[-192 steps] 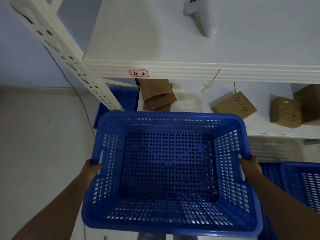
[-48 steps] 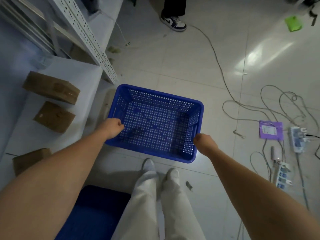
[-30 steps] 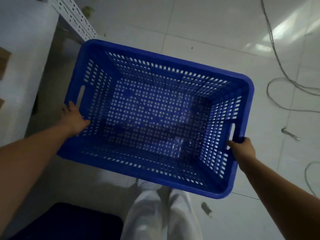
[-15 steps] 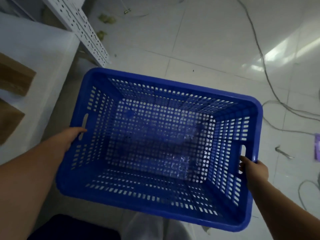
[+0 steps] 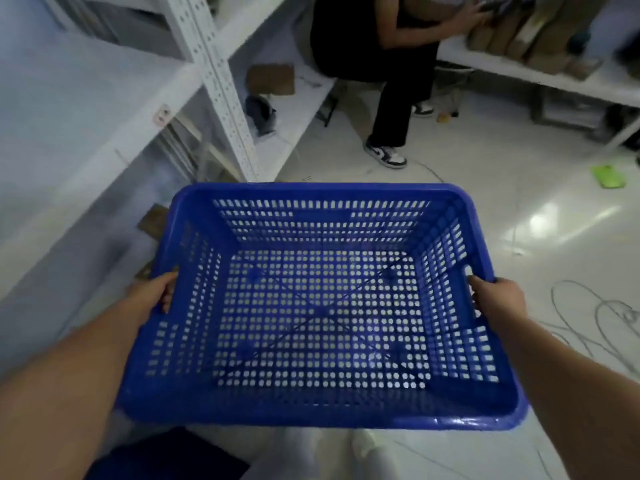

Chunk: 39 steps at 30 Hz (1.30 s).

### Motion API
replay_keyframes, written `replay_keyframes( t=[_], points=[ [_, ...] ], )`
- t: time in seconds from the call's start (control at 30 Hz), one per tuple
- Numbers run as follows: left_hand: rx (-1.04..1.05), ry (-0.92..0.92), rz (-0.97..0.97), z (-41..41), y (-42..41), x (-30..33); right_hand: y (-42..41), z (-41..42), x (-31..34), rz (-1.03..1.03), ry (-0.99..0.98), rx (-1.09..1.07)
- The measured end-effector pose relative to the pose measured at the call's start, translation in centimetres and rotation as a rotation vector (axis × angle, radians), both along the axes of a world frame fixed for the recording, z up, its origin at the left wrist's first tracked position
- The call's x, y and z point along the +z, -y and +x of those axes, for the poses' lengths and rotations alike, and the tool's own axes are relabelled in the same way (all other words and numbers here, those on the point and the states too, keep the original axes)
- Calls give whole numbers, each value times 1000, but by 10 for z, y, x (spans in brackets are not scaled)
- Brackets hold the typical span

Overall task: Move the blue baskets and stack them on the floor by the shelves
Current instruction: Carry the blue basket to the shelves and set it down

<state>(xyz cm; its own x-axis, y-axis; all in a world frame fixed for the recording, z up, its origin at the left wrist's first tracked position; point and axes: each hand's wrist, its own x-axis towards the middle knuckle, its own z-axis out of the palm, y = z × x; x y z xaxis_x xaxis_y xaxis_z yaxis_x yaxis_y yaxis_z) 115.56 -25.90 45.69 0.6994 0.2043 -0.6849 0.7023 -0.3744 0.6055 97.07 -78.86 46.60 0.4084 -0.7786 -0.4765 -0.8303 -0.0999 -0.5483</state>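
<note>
I hold an empty blue perforated basket (image 5: 318,306) in front of me, above the white tiled floor. My left hand (image 5: 156,296) grips its left side at the handle slot. My right hand (image 5: 495,299) grips the right handle slot. The basket is level and fills the middle of the view. A dark blue shape (image 5: 166,455), perhaps another basket, shows at the bottom edge by my legs. White metal shelves (image 5: 86,140) run along my left.
A person in black (image 5: 377,64) sits ahead by a second shelf unit (image 5: 540,71) with brown boxes. Cables (image 5: 595,323) lie on the floor to the right. A green item (image 5: 607,175) lies far right. Brown boxes (image 5: 270,79) rest on the left shelf.
The view has swung up from the floor, so the seated person and far shelves now show. The basket is still held in both hands and sits flatter in front of me.
</note>
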Motion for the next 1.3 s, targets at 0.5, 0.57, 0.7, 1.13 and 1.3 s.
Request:
replay_keyframes(
  t=[0.5, 0.57, 0.7, 1.13, 1.3],
  points=[
    [563, 214, 140, -248, -121, 161, -111, 67, 124, 71, 186, 588],
    [665, 224, 158, -295, -141, 163, -140, 69, 125, 101, 191, 675],
    [809, 229, 164, -394, -164, 168, -206, 62, 123, 113, 170, 855],
    [1324, 202, 148, -701, -243, 147, -447, -50, 137, 34, 183, 1356],
    [1402, 200, 173, -774, -289, 150, -530, -109, 134, 26, 147, 1418]
  ],
)
